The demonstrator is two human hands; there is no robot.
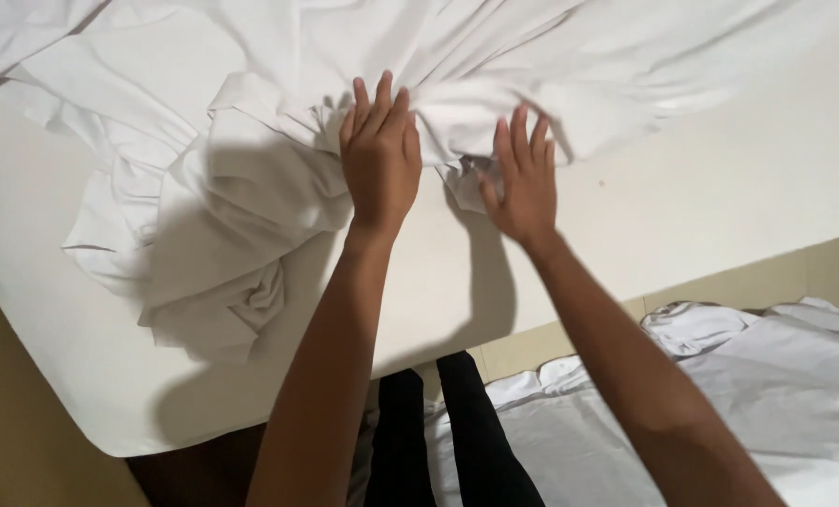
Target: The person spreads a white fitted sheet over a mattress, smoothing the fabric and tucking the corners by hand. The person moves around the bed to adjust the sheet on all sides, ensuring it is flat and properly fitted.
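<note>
I had both hands at mid-frame on the crumpled white sheet (251, 178), which sprawled across the upper half of the bare mattress (701, 207). My left hand (380, 155) lay flat, fingers extended, pressing the bunched edge; my right hand (525, 178) spread open just beside it. The bulk lay left and beyond, nearer my left.

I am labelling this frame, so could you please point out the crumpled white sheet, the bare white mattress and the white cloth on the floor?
crumpled white sheet (241, 188): head view, bunched folds.
bare white mattress (701, 197): head view, flat top.
white cloth on the floor (776, 376): head view, smooth middle.
</note>
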